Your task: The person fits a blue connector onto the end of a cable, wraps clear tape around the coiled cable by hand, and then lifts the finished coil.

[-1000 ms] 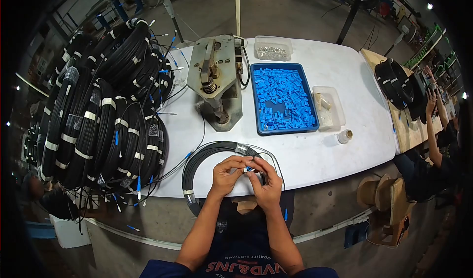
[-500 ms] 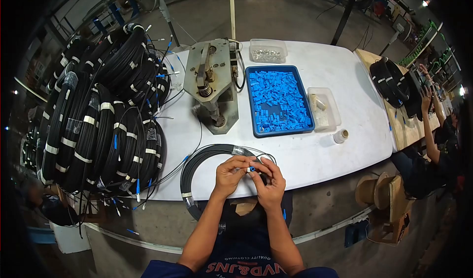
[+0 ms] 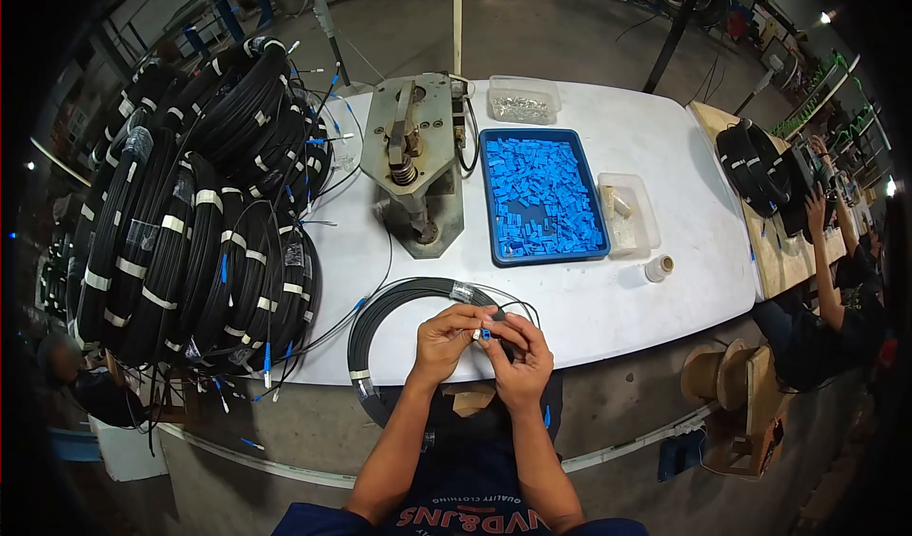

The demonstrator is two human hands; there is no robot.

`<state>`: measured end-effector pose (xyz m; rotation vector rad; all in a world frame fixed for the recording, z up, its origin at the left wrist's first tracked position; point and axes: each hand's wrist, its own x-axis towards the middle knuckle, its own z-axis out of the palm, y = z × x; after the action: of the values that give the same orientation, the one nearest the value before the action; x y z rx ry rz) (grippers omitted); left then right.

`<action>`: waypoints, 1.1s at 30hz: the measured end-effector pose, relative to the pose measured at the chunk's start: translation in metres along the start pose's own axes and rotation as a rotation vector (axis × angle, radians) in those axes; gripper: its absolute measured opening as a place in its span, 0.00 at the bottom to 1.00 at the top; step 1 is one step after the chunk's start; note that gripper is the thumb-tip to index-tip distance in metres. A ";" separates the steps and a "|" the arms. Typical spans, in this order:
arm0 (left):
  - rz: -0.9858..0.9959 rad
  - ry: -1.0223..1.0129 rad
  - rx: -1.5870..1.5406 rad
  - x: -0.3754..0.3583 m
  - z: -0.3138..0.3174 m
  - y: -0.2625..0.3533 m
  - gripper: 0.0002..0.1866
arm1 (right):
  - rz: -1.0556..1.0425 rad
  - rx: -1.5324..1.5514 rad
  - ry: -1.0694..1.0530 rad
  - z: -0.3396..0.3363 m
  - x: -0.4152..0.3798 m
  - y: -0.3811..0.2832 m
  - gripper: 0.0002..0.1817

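Slightly shifted since the earlier frame, left hand (image 3: 440,348) and right hand (image 3: 522,357) were nearly closed, both pinching a blue piece (image 3: 485,334) over the coil (image 3: 360,338). Fine adjustment seemed in hand; the next move likely called for steady, careful alignment.

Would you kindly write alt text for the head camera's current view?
A person's left hand and right hand hold small blue and white connector parts by a black cable coil at the edge of a white table. Beyond stand a metal press and a blue tray of loose blue parts; taped black coils are heaped at left.
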<state>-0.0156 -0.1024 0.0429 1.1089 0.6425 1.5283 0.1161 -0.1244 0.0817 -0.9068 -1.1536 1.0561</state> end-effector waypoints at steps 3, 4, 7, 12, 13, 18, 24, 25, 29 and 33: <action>-0.004 -0.010 0.007 0.002 0.001 0.003 0.10 | -0.083 -0.041 -0.016 -0.001 0.001 0.005 0.31; -0.008 -0.016 0.016 0.003 0.000 0.003 0.10 | -0.112 -0.057 -0.018 -0.001 0.001 0.006 0.32; -0.021 -0.013 0.027 0.003 -0.001 0.003 0.10 | -0.108 -0.055 -0.011 -0.001 0.001 0.006 0.35; -0.024 -0.018 0.139 0.004 -0.006 0.004 0.10 | 0.040 0.097 0.037 -0.002 0.001 -0.001 0.36; -0.030 -0.037 0.203 0.005 -0.008 0.005 0.10 | 0.034 0.109 0.035 -0.003 0.001 -0.001 0.37; -0.026 -0.047 0.250 0.006 -0.008 0.007 0.10 | 0.023 0.095 0.031 -0.005 0.000 0.001 0.37; -0.060 -0.046 0.315 0.008 -0.006 0.011 0.09 | 0.037 0.119 0.030 -0.008 0.000 0.003 0.35; -0.066 -0.046 0.323 0.008 -0.006 0.012 0.09 | 0.039 0.116 0.031 -0.009 0.000 0.003 0.34; -0.058 -0.038 0.316 0.008 -0.004 0.011 0.09 | 0.033 0.109 0.032 -0.010 0.001 0.004 0.33; -0.069 -0.028 0.301 0.009 -0.001 0.011 0.09 | 0.031 0.115 0.052 -0.009 0.002 0.003 0.32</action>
<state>-0.0212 -0.0969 0.0552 1.3166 0.9036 1.3832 0.1245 -0.1219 0.0781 -0.8588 -1.0285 1.1066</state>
